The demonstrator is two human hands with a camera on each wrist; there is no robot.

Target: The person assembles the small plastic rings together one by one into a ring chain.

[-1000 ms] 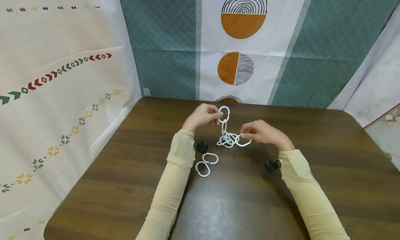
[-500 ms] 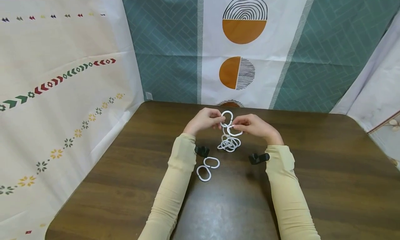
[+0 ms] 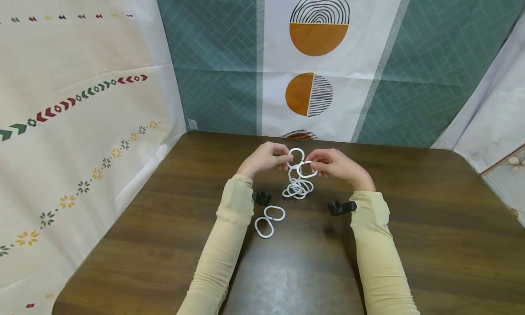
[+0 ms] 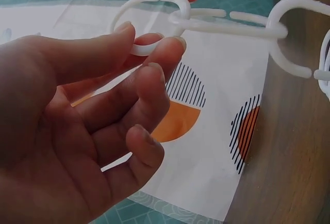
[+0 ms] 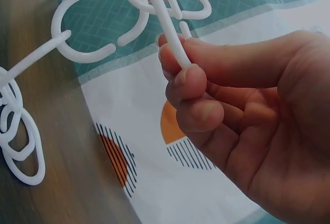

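"Head view, reading from the left: what was found?"

"Two loose links [image 3: 269, 218] lay touching on the table [image 3: 156, 242]; whether they were joined, I could not tell. Next, the left hand [image 3: 264, 159] held the left link [image 3: 296, 149] in a narrow pinch of thumb and fingertips. From that link the chain [image 3: 298, 188] ran down to a heap on the table. Then came the right link [image 3: 306, 177], raised just beside the left one, and the right hand [image 3: 338, 165], which pinched it between thumb and fingers."

"Were the two held links threaded together?"

"Not determined. They overlapped in view."

"How was the chain rated for handling?"

"In my judgement it was light: each link stiff, the string as a whole limp and apt to tangle in its heap. The smooth surface seemed slightly slippery, and the thin bars looked liable to crack if a gap were forced."

"And the proper hold?"

"A thumb-and-finger pinch on the plain curve, clear of the gap, was judged soundest."

"Materials, same order?"

"The left cloth [image 3: 94, 98] was pale and creased, with rows of flowers and chevrons. The table showed dark wood grain. The links were white, apparently plastic: rounded bars bent into ovals, with narrow splits where visible. The back cloth [image 3: 217, 91] paired green brick-patterned panels with a white strip of orange half-discs. The right sleeve [image 3: 379, 251] was pale yellow and wrinkled."
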